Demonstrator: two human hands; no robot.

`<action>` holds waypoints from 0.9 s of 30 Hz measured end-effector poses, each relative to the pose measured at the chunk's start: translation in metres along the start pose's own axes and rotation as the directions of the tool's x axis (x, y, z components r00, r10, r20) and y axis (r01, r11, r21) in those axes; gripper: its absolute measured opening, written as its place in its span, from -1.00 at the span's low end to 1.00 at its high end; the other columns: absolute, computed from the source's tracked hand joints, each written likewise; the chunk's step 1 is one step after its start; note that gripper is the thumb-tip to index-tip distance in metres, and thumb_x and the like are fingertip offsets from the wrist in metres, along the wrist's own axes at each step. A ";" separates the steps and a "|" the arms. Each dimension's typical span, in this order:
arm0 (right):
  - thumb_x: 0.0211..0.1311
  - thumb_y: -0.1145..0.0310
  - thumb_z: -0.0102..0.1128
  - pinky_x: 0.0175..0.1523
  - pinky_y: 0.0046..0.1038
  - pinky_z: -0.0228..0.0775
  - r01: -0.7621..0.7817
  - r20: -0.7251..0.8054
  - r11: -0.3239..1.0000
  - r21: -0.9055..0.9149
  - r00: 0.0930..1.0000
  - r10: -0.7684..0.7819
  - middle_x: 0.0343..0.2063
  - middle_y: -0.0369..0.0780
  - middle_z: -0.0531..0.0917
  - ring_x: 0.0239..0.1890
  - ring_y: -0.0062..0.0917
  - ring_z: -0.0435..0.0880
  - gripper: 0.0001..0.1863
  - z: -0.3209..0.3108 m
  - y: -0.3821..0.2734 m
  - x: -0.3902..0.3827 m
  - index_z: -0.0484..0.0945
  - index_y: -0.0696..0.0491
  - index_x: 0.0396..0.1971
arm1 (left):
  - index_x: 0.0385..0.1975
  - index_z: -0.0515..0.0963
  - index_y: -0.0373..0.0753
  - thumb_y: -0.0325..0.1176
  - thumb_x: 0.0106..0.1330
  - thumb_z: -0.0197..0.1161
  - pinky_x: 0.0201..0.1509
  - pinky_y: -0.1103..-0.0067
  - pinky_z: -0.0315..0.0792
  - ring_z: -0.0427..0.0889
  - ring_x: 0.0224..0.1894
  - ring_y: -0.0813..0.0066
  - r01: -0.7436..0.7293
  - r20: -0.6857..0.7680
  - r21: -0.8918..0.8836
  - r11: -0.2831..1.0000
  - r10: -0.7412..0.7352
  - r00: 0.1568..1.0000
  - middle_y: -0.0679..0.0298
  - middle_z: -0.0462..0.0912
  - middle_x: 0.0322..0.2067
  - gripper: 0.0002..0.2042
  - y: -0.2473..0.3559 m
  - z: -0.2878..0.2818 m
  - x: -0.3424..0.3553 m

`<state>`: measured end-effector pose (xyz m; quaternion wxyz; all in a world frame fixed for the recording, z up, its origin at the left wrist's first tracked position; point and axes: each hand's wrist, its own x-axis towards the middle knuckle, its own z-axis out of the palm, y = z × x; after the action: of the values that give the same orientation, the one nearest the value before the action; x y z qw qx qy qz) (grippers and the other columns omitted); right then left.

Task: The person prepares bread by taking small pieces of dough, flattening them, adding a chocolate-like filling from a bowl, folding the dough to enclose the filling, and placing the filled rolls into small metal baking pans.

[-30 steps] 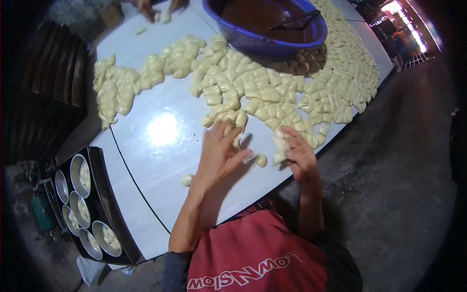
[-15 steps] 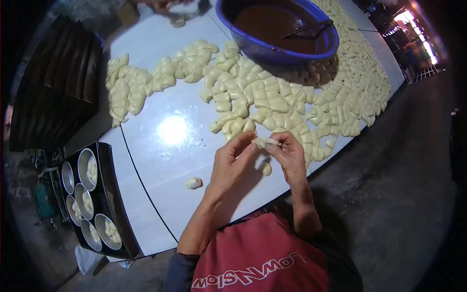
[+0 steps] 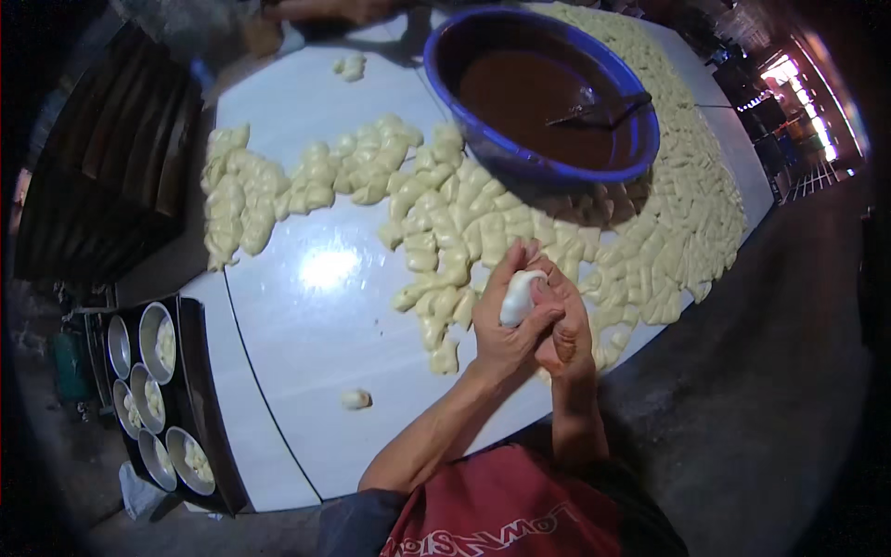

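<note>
A smooth white ball of dough [image 3: 520, 299] is held between my two hands over the near side of the table. My left hand [image 3: 497, 340] cups it, fingers curled. From the right, my right hand [image 3: 572, 325] closes against it; a brown smear shows on the heel of that hand. Many soft pale dough pieces [image 3: 436, 200] lie joined together just beyond my hands and off to the right. One small dough roll [image 3: 355, 399] sits apart on the white table, left of my forearms.
A blue basin [image 3: 450, 97] of brown paste, a dark-handled utensil [image 3: 617, 113] in it, stands at the far side. At left, a black tray [image 3: 212, 418] carries round metal tins [image 3: 156, 345], several holding dough. Dark ridged metal stacks [image 3: 102, 158] stand behind. Another person's arm [image 3: 339, 11] reaches in at the top.
My hands have gone from pinching a stretched bit of dough to closing around a rounded ball. A dough clump now shows on the far table, near the other person's arm.
</note>
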<state>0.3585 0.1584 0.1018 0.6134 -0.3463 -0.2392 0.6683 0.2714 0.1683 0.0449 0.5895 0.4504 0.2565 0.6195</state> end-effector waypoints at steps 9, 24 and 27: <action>0.34 0.26 0.11 -0.18 -0.43 0.47 0.214 0.141 0.324 -0.922 0.962 -0.234 -0.34 -0.21 0.67 -0.28 -0.51 0.66 -0.75 -0.014 -0.118 0.178 0.54 0.12 -0.16 | 0.42 0.13 -0.21 -0.47 0.31 0.28 0.12 0.47 0.50 0.49 0.14 0.29 0.249 -0.146 0.165 0.954 -0.226 0.963 0.01 0.32 0.29 -0.31 0.046 -0.040 0.030; 0.31 0.26 0.22 -0.41 -0.64 0.29 0.123 0.185 0.440 -0.890 0.978 0.100 -0.52 -0.37 0.55 -0.55 -0.74 0.46 -0.81 -0.003 -0.116 0.200 0.52 0.08 -0.28 | 0.09 0.48 -0.39 -0.34 0.40 0.23 0.01 0.57 0.50 0.64 -0.04 0.44 0.439 -0.161 0.146 0.886 -0.416 0.895 0.09 0.65 -0.07 -0.65 0.051 -0.061 0.022; 0.31 0.24 0.23 -0.31 -0.63 0.40 0.085 0.156 0.744 -0.663 0.987 0.026 -0.44 -0.32 0.62 -0.45 -0.70 0.57 -0.79 0.019 -0.105 0.166 0.54 0.07 -0.25 | 0.14 0.47 -0.36 -0.27 0.43 0.20 0.02 0.53 0.50 0.64 -0.06 0.43 0.521 -0.122 0.080 0.850 -0.511 0.851 0.14 0.62 -0.02 -0.62 0.051 -0.053 0.030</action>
<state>0.4114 0.3381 0.1638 0.4391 -0.4859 -0.5145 0.5535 0.2036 0.2000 0.0711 0.6956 0.3663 0.4297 0.4441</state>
